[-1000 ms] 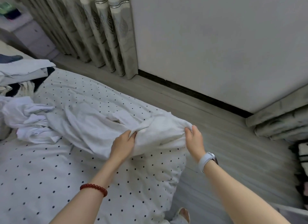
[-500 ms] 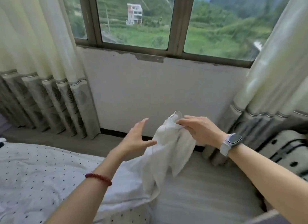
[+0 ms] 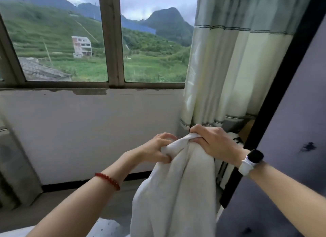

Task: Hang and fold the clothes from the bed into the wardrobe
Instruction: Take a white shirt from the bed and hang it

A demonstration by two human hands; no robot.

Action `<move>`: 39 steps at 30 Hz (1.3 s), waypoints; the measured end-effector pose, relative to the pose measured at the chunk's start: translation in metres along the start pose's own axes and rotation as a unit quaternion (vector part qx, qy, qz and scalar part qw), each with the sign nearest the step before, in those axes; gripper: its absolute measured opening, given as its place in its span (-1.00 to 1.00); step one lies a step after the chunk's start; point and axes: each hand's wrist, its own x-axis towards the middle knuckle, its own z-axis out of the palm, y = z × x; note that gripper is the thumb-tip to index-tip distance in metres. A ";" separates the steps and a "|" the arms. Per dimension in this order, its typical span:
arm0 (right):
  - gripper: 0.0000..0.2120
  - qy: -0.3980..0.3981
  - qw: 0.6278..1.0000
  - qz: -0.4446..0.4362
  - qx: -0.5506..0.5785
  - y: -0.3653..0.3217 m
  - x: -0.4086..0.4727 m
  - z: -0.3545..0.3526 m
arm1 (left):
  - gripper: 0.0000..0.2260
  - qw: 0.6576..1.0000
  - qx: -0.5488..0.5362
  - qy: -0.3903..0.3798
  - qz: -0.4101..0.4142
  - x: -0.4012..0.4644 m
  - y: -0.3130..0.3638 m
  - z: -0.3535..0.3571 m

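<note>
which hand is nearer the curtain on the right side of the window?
Right. The right hand grips the white garment just below the curtain hem; the left hand grips it farther left, before the wall.

Bare forearms, a red beaded bracelet (image 3: 108, 181) on the left wrist, a white-strapped black-faced smartwatch (image 3: 251, 161) on the right

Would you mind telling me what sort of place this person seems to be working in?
Most likely a bedroom in a rural home. A polka-dot bed cover shows at the bottom edge, long curtains hang beside a window facing green hills, and both hands hold up a white garment.
</note>
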 end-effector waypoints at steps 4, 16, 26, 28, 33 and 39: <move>-0.88 0.036 0.991 0.111 -0.065 0.024 -0.035 -0.020 | -0.67 0.992 -0.057 0.102 0.042 0.021 0.020 0.013; -0.76 0.093 0.945 0.195 -0.247 0.023 -0.059 -0.024 | -0.84 0.969 -0.163 -0.185 0.004 0.026 0.053 0.039; -0.61 0.050 0.881 0.357 0.307 -0.008 -0.054 -0.029 | -0.45 0.971 -0.223 -0.079 0.034 0.065 0.020 0.048; -0.61 0.061 0.867 0.368 0.329 -0.008 -0.053 -0.039 | -0.36 0.958 -0.242 -0.135 0.076 0.074 0.032 0.056; -0.58 0.078 0.857 0.399 0.318 -0.006 -0.071 -0.055 | -0.82 0.935 -0.297 -0.180 0.070 0.083 0.054 0.067; -0.80 0.162 0.766 0.499 0.372 -0.018 -0.114 -0.045 | -0.83 0.920 -0.381 -0.089 0.035 0.087 0.075 0.084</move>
